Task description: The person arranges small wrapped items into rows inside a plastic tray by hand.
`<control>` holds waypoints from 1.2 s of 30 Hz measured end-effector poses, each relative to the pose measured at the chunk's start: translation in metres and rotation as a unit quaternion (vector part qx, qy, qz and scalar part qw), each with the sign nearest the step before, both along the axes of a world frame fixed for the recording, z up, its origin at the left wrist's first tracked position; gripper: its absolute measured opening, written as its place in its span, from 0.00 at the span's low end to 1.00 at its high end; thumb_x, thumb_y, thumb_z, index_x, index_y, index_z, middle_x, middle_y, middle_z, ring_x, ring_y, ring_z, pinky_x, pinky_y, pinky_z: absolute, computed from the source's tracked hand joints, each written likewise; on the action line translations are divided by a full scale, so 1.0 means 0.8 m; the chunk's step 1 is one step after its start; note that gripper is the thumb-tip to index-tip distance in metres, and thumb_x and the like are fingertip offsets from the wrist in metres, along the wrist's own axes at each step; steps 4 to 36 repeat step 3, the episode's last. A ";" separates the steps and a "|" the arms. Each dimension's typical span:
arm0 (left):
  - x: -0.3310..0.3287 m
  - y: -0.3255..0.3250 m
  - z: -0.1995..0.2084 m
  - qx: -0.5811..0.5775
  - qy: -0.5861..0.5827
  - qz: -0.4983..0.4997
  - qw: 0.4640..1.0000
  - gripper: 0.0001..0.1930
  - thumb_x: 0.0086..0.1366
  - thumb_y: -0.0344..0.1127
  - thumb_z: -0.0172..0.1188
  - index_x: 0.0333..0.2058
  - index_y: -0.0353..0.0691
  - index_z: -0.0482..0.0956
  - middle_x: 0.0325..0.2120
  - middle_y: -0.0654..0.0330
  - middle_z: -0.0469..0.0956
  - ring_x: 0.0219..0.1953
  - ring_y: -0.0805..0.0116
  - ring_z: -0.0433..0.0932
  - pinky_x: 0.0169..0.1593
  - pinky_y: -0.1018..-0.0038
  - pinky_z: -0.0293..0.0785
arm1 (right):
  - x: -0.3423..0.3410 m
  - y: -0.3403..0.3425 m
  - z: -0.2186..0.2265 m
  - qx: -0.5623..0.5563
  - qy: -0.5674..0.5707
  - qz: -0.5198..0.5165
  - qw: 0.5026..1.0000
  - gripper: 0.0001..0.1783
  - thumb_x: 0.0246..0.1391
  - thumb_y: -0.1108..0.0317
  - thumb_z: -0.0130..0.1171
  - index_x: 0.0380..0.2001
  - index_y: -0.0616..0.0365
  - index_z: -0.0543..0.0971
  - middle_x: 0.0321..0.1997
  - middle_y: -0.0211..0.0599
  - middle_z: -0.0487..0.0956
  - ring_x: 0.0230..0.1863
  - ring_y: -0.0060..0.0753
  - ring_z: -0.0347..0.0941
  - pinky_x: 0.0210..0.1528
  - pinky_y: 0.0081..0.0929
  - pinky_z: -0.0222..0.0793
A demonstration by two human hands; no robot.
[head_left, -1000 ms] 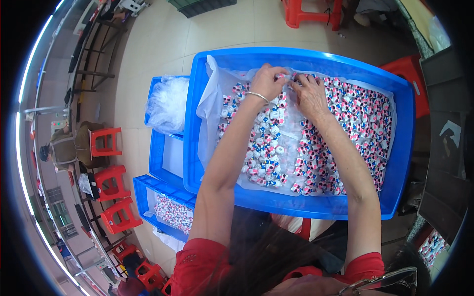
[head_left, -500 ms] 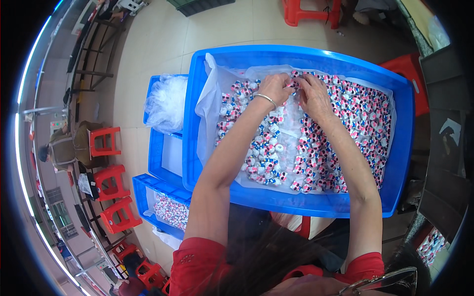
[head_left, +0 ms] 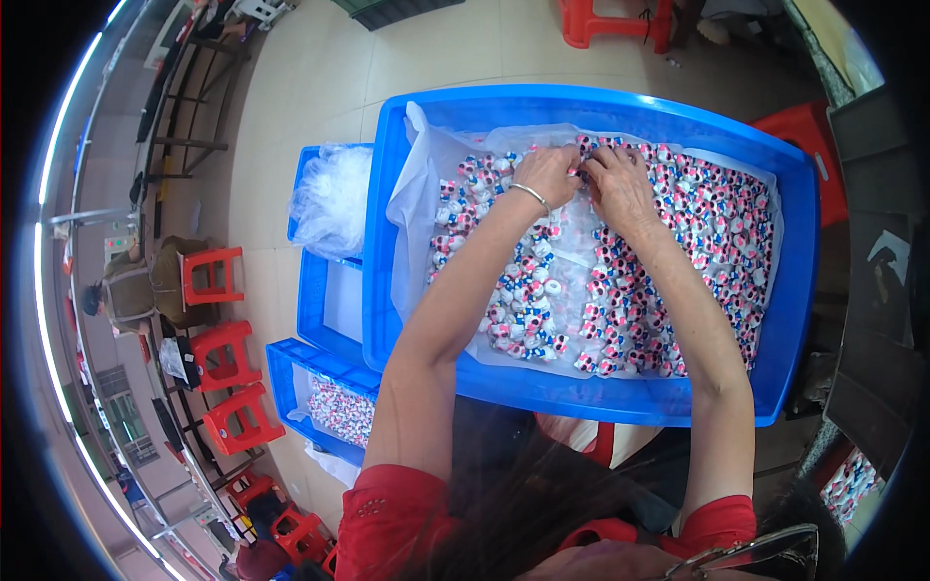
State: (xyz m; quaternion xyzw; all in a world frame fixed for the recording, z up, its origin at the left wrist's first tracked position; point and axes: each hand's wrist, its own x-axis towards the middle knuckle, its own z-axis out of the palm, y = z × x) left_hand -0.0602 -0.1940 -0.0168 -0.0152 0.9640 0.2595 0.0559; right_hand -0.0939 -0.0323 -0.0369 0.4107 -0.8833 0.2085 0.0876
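Note:
A big blue plastic tub [head_left: 581, 395] lies before me, lined with a white translucent sheet [head_left: 412, 174]. On the sheet are many small pink, white and blue figurines [head_left: 722, 223] with dark round eyes. They stand in packed rows at the right and lie looser at the left. My left hand [head_left: 548, 178], a bangle at its wrist, is closed near the far edge, fingertips together. Close beside it, my right hand [head_left: 620, 186] bends its fingers down onto the figurines, thumb and forefinger drawn together. What sits between the fingertips is too small and covered to make out.
Left of the tub, a blue crate holds a bundle of thin white film [head_left: 334, 203]. Below it are another blue crate [head_left: 312, 300] and one with more figurines [head_left: 339, 412]. Red stools [head_left: 225, 353] and a seated person [head_left: 145, 286] are farther left. Another red stool [head_left: 806, 150] stands right.
Both hands stay at the far edge of the tub. The left fingers have shifted slightly, and the pink bit that showed between the hands is now mostly covered. The whole view has moved a little.

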 end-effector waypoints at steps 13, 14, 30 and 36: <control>0.002 -0.025 -0.001 0.124 0.070 0.048 0.989 0.15 0.51 0.37 0.67 0.37 0.41 0.80 0.42 0.42 0.77 0.47 0.47 0.77 0.48 0.60 0.73 | -0.001 0.002 -0.005 -0.022 -0.002 -0.001 1.000 0.18 0.43 0.70 0.63 0.41 0.53 0.80 0.46 0.36 0.76 0.51 0.40 0.70 0.58 0.47 0.59; 0.002 -0.025 -0.001 0.124 0.070 0.048 0.989 0.15 0.51 0.37 0.67 0.37 0.41 0.80 0.42 0.42 0.77 0.47 0.47 0.77 0.48 0.60 0.73 | -0.001 0.002 -0.005 -0.022 -0.002 -0.001 1.000 0.18 0.43 0.70 0.63 0.41 0.53 0.80 0.46 0.36 0.76 0.51 0.40 0.70 0.58 0.47 0.59; 0.002 -0.025 -0.001 0.124 0.070 0.048 0.989 0.15 0.51 0.37 0.67 0.37 0.41 0.80 0.42 0.42 0.77 0.47 0.47 0.77 0.48 0.60 0.73 | -0.001 0.002 -0.005 -0.022 -0.002 -0.001 1.000 0.18 0.43 0.70 0.63 0.41 0.53 0.80 0.46 0.36 0.76 0.51 0.40 0.70 0.58 0.47 0.59; 0.002 -0.025 -0.001 0.124 0.070 0.048 0.989 0.15 0.51 0.37 0.67 0.37 0.41 0.80 0.42 0.42 0.77 0.47 0.47 0.77 0.48 0.60 0.73 | -0.001 0.002 -0.005 -0.022 -0.002 -0.001 1.000 0.18 0.43 0.70 0.63 0.41 0.53 0.80 0.46 0.36 0.76 0.51 0.40 0.70 0.58 0.47 0.59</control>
